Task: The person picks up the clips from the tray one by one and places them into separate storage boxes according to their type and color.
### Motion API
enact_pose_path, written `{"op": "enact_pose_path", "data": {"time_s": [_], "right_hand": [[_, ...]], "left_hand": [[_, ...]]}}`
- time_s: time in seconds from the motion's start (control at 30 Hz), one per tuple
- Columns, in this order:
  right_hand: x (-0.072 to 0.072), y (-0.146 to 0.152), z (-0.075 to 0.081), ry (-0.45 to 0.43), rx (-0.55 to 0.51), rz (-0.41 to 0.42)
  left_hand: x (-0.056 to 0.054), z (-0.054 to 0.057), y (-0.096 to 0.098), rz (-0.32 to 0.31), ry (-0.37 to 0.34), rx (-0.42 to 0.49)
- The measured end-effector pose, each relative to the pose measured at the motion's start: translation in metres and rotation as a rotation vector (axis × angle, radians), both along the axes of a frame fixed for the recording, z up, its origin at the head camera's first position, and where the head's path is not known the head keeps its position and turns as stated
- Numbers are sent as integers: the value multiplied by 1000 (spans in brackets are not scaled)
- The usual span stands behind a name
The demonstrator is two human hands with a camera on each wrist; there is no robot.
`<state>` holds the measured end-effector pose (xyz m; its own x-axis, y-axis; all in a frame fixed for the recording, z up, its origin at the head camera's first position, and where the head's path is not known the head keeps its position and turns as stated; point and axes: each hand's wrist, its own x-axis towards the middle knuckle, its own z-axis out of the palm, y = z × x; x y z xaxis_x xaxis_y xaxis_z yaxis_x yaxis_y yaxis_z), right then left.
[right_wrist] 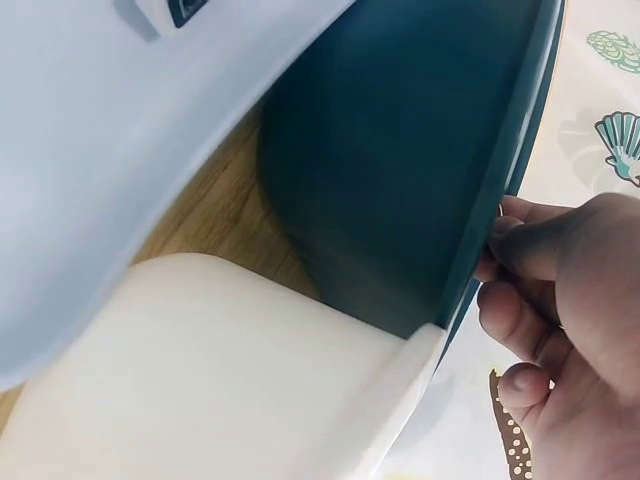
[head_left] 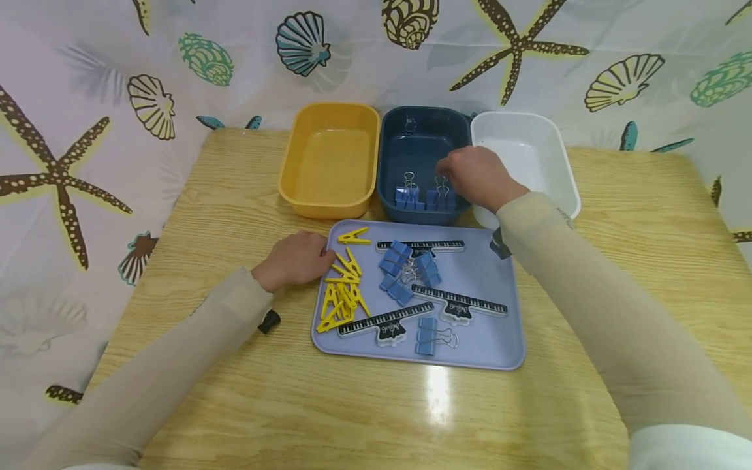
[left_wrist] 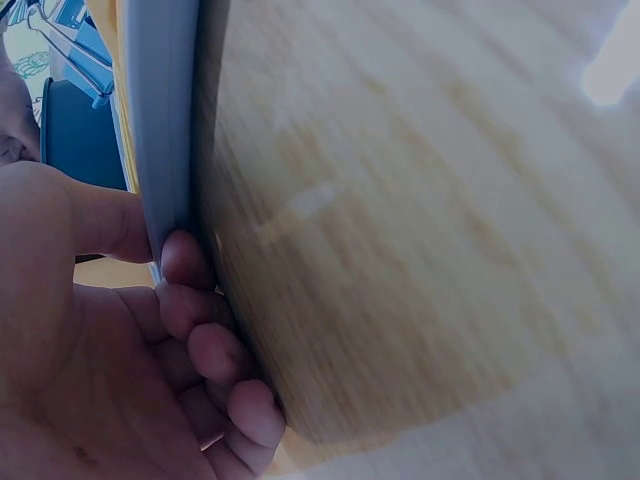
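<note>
My left hand (head_left: 299,259) grips the left rim of the lavender tray (head_left: 482,346), thumb over the edge and fingers curled beneath, as the left wrist view shows. Over the dark blue bin (head_left: 424,119), my right hand (head_left: 478,176) pinches a blue binder clip (head_left: 440,198) by its wire handle. Another binder clip (head_left: 409,197) stands beside it in that bin. On the tray lie yellow clothespins (head_left: 343,297) at the left, several blue binder clips (head_left: 395,257) in the middle, and black-and-white piano-keyboard clips (head_left: 388,321).
A yellow bin (head_left: 331,163) adjoins the dark blue one on the left, and a white bin (head_left: 523,147) adjoins it on the right. All three stand behind the tray on a wooden table (head_left: 364,411). A shell-and-starfish patterned cloth (head_left: 364,52) hangs behind.
</note>
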<state>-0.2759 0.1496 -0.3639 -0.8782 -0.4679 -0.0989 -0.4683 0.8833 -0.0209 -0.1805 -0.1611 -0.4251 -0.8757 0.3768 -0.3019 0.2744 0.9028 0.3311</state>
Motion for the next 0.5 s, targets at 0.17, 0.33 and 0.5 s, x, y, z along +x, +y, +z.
{"op": "enact_pose_path", "data": {"time_s": [0.17,0.33,0.5], "right_hand": [[-1,-1,-2,0,-3,-1],[-1,-1,-3,-2,-9,0],[-1,-2,-4,-6,-13,3]], "left_hand": [[1,1,0,3,11,1],[1,2,0,8,0,2],[1,2,0,6,-5,3]]}}
